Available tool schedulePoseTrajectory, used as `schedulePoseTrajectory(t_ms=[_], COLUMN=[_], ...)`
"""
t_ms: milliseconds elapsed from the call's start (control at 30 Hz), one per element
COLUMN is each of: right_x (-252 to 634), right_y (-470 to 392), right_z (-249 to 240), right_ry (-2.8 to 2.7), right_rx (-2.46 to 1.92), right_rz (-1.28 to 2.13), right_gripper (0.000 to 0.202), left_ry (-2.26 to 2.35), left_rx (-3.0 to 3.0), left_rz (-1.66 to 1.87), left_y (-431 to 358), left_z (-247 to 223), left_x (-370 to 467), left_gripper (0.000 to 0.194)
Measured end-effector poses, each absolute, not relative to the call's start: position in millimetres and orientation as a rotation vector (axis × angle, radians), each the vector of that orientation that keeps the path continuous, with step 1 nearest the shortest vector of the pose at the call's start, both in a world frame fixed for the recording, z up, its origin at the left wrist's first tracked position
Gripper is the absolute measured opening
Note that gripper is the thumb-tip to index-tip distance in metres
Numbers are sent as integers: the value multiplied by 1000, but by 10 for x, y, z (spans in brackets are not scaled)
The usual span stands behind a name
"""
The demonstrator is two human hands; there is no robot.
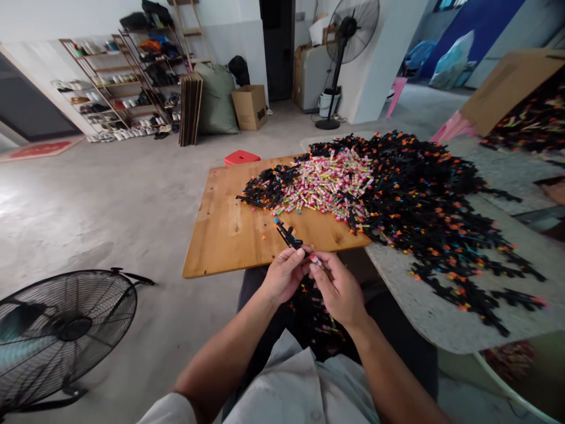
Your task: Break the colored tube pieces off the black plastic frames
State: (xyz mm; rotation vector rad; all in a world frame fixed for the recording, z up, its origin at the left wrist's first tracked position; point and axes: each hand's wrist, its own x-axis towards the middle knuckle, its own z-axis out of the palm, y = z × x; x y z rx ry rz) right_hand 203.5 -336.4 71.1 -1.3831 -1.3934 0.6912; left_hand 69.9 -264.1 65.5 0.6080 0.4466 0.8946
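Over the near edge of the wooden board (225, 224), my left hand (285, 274) pinches a black toy gun (288, 234) with a blue tip, its barrel slanting up and to the left. My right hand (338, 285) is close beside it, fingers closed on a small candy tube (315, 259) with red and pale colours. The tube is at the rear of the gun; whether they touch is hidden by my fingers. Beyond my hands lies a heap of similar candy tubes (329, 179). A large pile of black toy guns (424, 200) with orange and blue parts spreads to its right.
The stone table (397, 277) adjoins the board on the right. A floor fan (73, 330) stands at lower left, and a red stool (242, 157) is behind the board. More toy guns lie between my legs. A tub (498, 377) sits at lower right.
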Motion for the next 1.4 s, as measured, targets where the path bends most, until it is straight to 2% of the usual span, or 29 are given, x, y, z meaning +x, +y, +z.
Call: schedulePoseTrajectory(t_ms=[300, 700, 900, 1100, 1400], right_x=[1996, 1929, 2003, 2025, 2059], right_y=[-3361, -3361, -3378, -3363, -3339], right_z=[691, 700, 679, 632, 605], right_ry=[-1287, -1187, -1368, -1526, -1674], right_rx=[-1329, -1260, -1425, -1436, -1415], right_rz=[785, 851, 659, 301, 127], right_gripper=[39, 31, 33, 32, 35], left_ry=[374, 292, 386, 529, 513], left_rx=[608, 639, 603, 600, 591], left_rz=[895, 792, 879, 985, 1042], left_y=[-2635, -2636, -2670, -2778, -2817], left_z=[602, 562, 569, 673, 654], left_x=[719, 730, 754, 821, 885], left_gripper=[38, 42, 40, 42, 36])
